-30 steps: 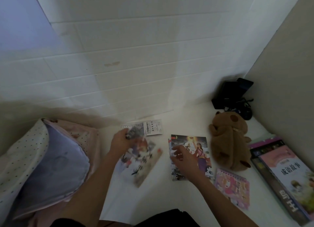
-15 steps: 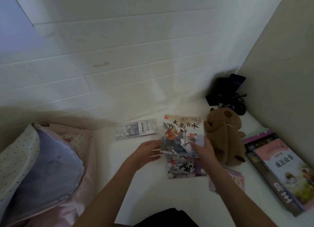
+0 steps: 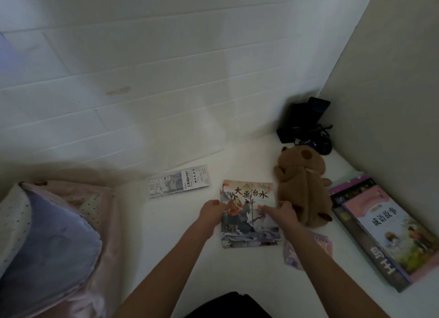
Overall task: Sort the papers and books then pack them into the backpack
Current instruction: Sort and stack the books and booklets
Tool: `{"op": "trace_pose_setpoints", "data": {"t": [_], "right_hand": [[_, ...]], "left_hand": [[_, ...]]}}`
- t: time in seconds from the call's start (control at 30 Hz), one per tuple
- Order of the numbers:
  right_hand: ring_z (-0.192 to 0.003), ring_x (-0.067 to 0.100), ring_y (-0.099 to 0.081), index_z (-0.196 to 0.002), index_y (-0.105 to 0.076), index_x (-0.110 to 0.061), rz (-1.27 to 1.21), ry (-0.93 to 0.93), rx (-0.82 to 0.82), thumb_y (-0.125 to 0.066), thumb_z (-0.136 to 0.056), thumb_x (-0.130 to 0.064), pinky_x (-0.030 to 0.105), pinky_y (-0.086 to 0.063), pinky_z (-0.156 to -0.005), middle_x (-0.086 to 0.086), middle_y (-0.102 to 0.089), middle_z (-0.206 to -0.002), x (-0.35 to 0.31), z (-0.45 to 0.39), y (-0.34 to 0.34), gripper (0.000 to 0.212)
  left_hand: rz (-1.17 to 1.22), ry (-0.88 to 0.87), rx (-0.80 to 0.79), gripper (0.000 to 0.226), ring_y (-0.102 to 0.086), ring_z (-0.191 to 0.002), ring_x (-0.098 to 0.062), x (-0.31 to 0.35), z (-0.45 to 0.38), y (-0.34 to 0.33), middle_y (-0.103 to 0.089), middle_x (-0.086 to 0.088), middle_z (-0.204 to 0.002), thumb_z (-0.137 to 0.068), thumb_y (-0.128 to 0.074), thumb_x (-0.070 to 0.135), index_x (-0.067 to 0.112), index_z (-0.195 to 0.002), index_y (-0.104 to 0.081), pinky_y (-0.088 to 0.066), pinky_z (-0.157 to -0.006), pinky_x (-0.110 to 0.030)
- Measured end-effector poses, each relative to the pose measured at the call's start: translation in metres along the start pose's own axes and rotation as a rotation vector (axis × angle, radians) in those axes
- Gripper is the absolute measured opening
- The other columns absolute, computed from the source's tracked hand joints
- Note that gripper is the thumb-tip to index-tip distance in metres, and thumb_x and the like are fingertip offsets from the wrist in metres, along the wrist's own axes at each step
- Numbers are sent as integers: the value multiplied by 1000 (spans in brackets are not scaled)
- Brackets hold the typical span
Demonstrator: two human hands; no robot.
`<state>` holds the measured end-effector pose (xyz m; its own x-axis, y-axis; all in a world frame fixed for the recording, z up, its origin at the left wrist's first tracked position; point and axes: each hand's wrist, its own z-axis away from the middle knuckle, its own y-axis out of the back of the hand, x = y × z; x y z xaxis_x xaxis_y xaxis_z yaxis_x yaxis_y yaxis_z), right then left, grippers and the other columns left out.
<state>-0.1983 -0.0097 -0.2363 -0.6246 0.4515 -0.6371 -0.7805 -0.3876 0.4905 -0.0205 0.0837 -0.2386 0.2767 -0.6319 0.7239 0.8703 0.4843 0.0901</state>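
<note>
Pink backpack [image 3: 59,234] lower left, gaping open. Left hand [image 3: 211,214], right hand [image 3: 282,215] pinch picture book [image 3: 248,213] edges, centre frame, atop thin stack on surface [image 3: 166,246]. Risk: glossy covers slide, stack skews. Plush toy [image 3: 301,187] crowds right edge.

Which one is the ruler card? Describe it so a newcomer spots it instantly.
Start at the pink backpack on the left. Move right along the foot of the white wall to a pale strip lying flat, alone: the ruler card. Unlike the picture books, it is narrow, greyish and carries small black print.
</note>
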Motion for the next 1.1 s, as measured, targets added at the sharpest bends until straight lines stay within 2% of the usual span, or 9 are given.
{"op": "trace_pose_setpoints", "data": {"t": [0.1, 0.17, 0.27, 0.4, 0.47, 0.57, 0.73, 0.9, 1.1], "right_hand": [[-116, 33, -55, -133, -41, 5, -194, -95, -127, -90, -47, -47, 42, -48, -98, 17, -52, -133, 4, -6, 0, 112], [-101, 31, -64, -117, -58, 3, -290, -119, -204, -93, -34, -46, 46, -52, -93, 17, -65, -116, 12, -12, -4, 102], [-96, 31, -66, -113, -59, 1, -440, -106, -334, -79, -73, -17, 45, -52, -92, 20, -68, -108, 2, 4, -5, 48], [-101, 32, -66, -117, -58, -2, -456, 97, -459, -71, -80, -14, 46, -51, -94, 17, -69, -107, -15, 26, -2, 41], [-97, 27, -68, -110, -62, -5, -457, 201, -529, -67, -82, -10, 37, -56, -85, 14, -71, -105, -24, 36, 4, 29], [-101, 24, -68, -110, -66, -7, -385, 374, -612, -73, -76, -13, 29, -56, -84, 11, -70, -110, -41, 46, 15, 35], [-92, 17, -66, -98, -70, -10, -223, 537, -458, -76, -75, -7, 31, -52, -83, 10, -71, -101, -37, 43, 9, 25], [-88, 11, -66, -91, -71, -20, -152, 548, -413, -76, -76, -7, 30, -51, -82, 0, -73, -94, -22, 39, 1, 21], [-84, -4, -65, -90, -68, -27, -107, 548, -360, -71, -79, 0, 16, -50, -81, -2, -70, -96, -11, 42, 2, 29]], "left_hand": [[-77, -4, 52, 58, -51, -120, -33, -1, -3, 2, -52, -20, -131, -80, -66, 9, 1, -134, -46, -44, -103, -43], [-88, -13, 47, 61, -50, -121, -31, -3, -3, 4, -52, -18, -132, -80, -67, 5, 1, -136, -44, -43, -104, -42], [-46, -27, 16, 61, -52, -118, -29, -7, -1, 10, -54, -15, -129, -77, -72, 8, 4, -132, -48, -45, -102, -39], [43, -107, -122, 52, -59, -106, -23, -4, 8, 20, -64, -6, -109, -68, -83, 28, 10, -111, -60, -48, -95, -33], [76, -196, -202, 30, -65, -99, -23, 8, 17, 29, -70, -6, -101, -73, -79, 19, 13, -98, -65, -51, -90, -31], [86, -365, -284, 39, -69, -96, -26, 29, 26, 42, -73, -11, -101, -63, -83, 15, 8, -98, -70, -55, -86, -36], [-82, -465, -240, 38, -69, -76, -3, 29, 27, 45, -74, 10, -78, -64, -77, -12, 12, -93, -71, -55, -72, -23], [-136, -502, -247, 41, -68, -81, -2, 17, 24, 39, -74, 9, -86, -66, -78, -8, 12, -101, -70, -56, -80, -25], [-87, -449, -197, 41, -68, -67, 0, 11, 23, 25, -74, 11, -71, -70, -70, -17, 2, -106, -64, -55, -61, -20]]}}
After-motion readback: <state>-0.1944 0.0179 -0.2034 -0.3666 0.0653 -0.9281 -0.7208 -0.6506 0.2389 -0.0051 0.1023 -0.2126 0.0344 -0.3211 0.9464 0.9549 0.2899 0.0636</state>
